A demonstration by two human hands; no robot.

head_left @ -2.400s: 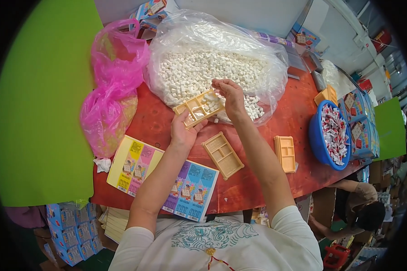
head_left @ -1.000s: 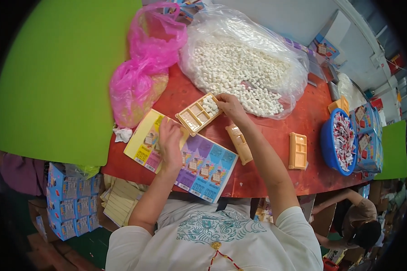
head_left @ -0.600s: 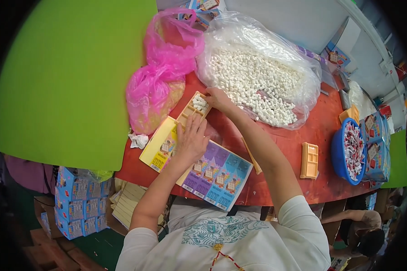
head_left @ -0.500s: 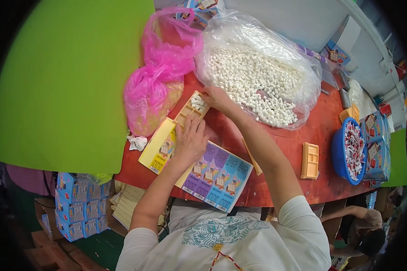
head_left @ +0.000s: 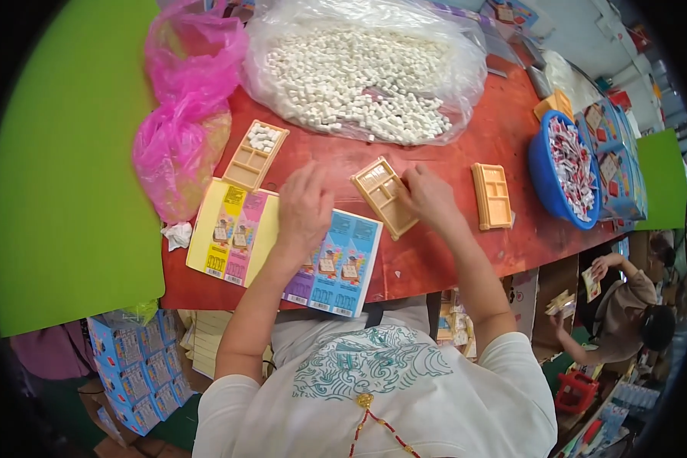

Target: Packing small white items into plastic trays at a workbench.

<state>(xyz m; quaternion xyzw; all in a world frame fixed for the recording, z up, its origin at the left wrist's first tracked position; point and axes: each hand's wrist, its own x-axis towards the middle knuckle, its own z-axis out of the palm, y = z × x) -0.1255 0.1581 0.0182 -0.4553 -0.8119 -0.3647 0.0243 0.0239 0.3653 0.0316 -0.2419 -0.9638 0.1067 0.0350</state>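
My right hand grips the right edge of a pale orange plastic tray, divided into compartments with nothing in them. The tray is tilted on the table. My left hand is over the printed card sheets, fingers stretched forward, holding nothing visible. These sheets carry yellow, pink, purple and blue strips; my left hand and forearm hide their middle. Beyond their far left edge lies a second divided tray, with small white cubes in its far compartment.
A clear bag of white cubes fills the far middle, beside a pink plastic bag. To the right are another tray, a blue basin of small packets and blue boxes. A co-worker sits at lower right.
My right hand has left the tray with cubes, moved right and taken hold of an empty tray. My left hand has come off the cube-filled tray. The view has shifted.
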